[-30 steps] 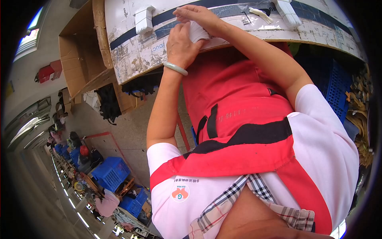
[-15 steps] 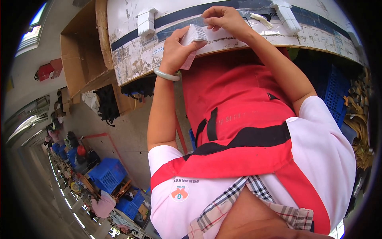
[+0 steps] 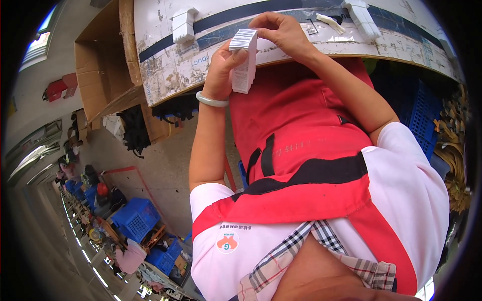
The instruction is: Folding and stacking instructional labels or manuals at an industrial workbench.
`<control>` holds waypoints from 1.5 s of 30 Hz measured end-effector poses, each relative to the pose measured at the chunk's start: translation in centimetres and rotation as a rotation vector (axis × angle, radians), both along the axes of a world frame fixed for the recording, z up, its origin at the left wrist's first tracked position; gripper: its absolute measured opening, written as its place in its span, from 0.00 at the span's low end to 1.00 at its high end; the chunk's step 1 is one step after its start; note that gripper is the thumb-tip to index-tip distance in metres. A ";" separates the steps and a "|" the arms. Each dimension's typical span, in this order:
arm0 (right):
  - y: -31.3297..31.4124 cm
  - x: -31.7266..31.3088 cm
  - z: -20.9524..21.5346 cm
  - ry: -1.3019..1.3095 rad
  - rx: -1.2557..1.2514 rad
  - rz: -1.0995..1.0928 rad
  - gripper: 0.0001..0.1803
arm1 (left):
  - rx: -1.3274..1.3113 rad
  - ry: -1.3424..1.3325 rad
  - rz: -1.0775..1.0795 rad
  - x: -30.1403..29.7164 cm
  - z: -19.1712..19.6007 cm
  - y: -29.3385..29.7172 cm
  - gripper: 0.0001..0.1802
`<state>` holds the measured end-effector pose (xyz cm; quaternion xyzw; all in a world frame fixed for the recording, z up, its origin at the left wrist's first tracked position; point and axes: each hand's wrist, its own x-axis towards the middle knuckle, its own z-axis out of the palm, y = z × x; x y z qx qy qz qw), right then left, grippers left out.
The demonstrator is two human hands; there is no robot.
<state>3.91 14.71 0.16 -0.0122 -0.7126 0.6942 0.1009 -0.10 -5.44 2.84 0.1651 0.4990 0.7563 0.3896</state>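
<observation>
— Two hands are up at the near edge of the table (image 3: 165, 75), a worn white top with a dark band across it. What else is big in view?

— Left of it, an open cardboard box (image 3: 103, 75). Lower down, blue crates (image 3: 134, 218) stand on the floor, and more blue crate wall shows on the right under the table.

— And on the table itself?

— A small white block (image 3: 183, 25) near the left, another white piece (image 3: 362, 19) toward the right, with a pale scrap just beside it.

— What is being held?

— A small white carton (image 3: 244, 60), raised just above the table's edge. The left hand (image 3: 223, 67), with a pale bangle (image 3: 212, 101) on the wrist, wraps its fingers narrowly round the carton's side. The right hand (image 3: 281, 32) pinches its fingers at the carton's top end.

— How would it handle?

— It looks light and thin-walled, probably stiff along the folds but easy to dent on the flat faces. I judge the edges and corners the safer hold, with a gentle squeeze; the printed top flap seems the weakest part.
</observation>
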 end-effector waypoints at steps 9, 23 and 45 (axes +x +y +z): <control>0.1 0.8 -0.2 -0.299 -0.316 0.170 0.10 | 0.026 -0.049 -0.004 0.4 -1.0 -1.1 0.32; 2.0 1.4 1.6 -0.271 -1.027 0.311 0.18 | -0.085 0.113 -0.012 1.9 1.4 -0.9 0.32; -1.4 5.3 5.5 0.306 0.408 -0.001 0.09 | -0.380 0.344 0.331 2.3 -2.2 -0.7 0.35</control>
